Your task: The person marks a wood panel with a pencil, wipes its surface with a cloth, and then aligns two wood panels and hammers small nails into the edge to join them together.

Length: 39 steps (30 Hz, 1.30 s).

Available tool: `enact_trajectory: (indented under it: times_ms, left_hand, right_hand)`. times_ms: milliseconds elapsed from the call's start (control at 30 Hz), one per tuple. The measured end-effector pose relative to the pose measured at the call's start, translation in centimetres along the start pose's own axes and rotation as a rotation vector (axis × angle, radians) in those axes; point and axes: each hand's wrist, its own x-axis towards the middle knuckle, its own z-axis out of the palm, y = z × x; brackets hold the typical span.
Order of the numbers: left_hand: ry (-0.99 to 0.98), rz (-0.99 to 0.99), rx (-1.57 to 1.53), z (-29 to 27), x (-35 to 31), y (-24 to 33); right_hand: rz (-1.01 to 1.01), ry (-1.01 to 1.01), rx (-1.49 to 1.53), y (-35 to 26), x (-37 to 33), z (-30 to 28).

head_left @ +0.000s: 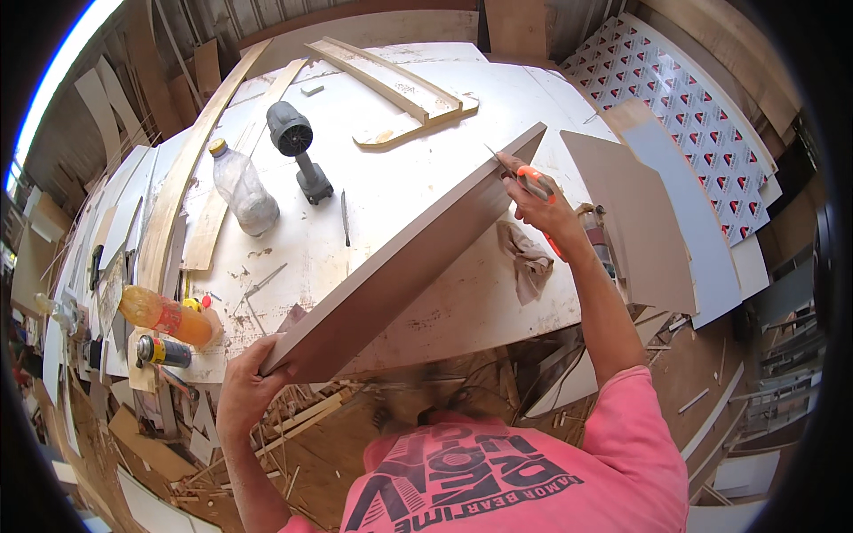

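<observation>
A long brown board point(400, 258) stands tilted on its edge, slanting from the near left to the far right across the white worktable point(418, 191). My left hand point(247, 386) is closed round its near left end. At the far end, my right hand point(539, 209) grips orange-handled scissors point(536, 181), with the thin metal tip against or just beside the board's upper edge. My fingers cover part of the handles, and a second orange piece shows below the palm. Under my right wrist lies a crumpled grey-brown cloth point(526, 262).
A clear plastic bottle point(244, 191), a grey cordless tool point(306, 151), an orange-filled bottle point(169, 315) and a spray can point(164, 351) are on the left. A wooden frame piece point(400, 84) lies at the back. Brown and patterned panels point(684, 133) lean at right; wood scraps point(302, 422) litter the floor.
</observation>
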Motion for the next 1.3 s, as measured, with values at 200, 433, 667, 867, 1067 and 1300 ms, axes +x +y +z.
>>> enact_trajectory:
  times_ms: [200,433,667,867,1067,1300]
  left_hand:
    - [-0.044,0.107,-0.074,0.0,1.2,-1.8]
    - [-0.115,0.118,-0.103,-0.7,1.5,-2.3]
    - [-0.156,0.174,-0.349,-0.5,0.3,-4.2]
    - [-0.115,0.097,-0.502,2.7,-0.7,-8.0]
    - [-0.032,0.183,-0.422,3.1,-0.6,-8.0]
    - [-0.065,0.177,-0.508,3.2,-0.7,-8.3]
  right_hand:
    - [-0.239,-0.019,-0.061,-2.6,-4.6,6.8]
    - [-0.574,-0.008,-0.116,-6.5,-10.9,16.2]
    - [0.100,-0.067,-0.041,-8.8,-10.7,12.8]
    - [-0.026,-0.047,-0.166,-9.6,-11.5,14.0]
    - [-0.292,-0.088,-0.164,-11.5,-15.8,19.6]
    - [-0.265,-0.368,-0.128,-15.1,-18.7,21.3]
